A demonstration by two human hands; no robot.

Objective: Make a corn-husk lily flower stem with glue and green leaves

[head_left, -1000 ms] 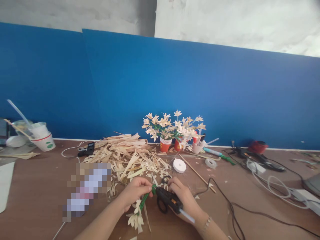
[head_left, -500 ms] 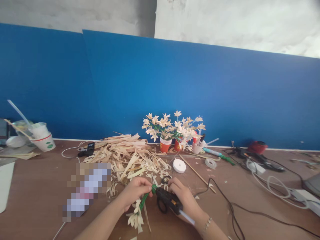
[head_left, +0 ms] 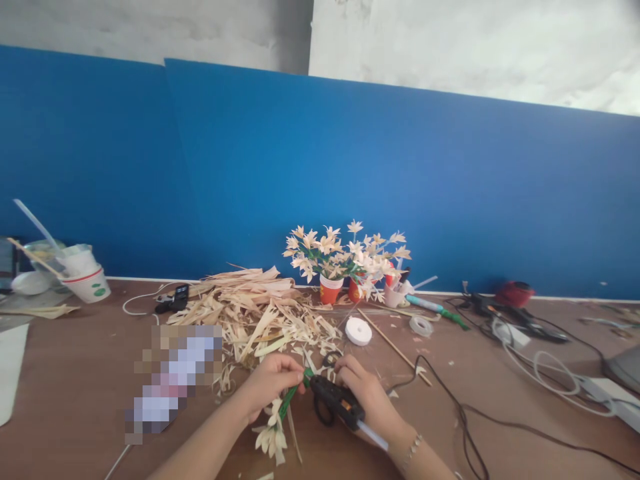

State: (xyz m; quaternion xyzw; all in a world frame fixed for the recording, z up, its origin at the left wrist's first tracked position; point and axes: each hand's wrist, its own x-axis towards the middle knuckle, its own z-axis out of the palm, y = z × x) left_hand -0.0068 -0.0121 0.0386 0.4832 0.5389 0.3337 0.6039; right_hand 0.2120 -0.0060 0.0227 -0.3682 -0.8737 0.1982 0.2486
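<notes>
Between the thumb and fingers of my left hand [head_left: 273,383] is the green-wrapped stem of a cream husk flower [head_left: 271,437], its petals hanging down toward me. My right hand [head_left: 367,390] is closed around a black glue gun [head_left: 340,399], with a whitish glue stick [head_left: 374,436] poking out of its back end. The gun's nozzle meets the green wrapping beside my left fingertips; whether they touch I cannot tell. Black-handled scissors [head_left: 324,408] lie partly hidden under the gun.
A heap of dry husk strips [head_left: 260,313] lies beyond my hands. Behind it, husk flowers [head_left: 327,247] stand in red cups [head_left: 330,291]. A white tape roll [head_left: 359,331], a thin stick [head_left: 395,347] and black cables [head_left: 465,420] lie to the right. A paper cup [head_left: 90,283] stands far left.
The glue gun has shifted very slightly to the left at the green wrapping. Both hands otherwise keep their places and their holds.
</notes>
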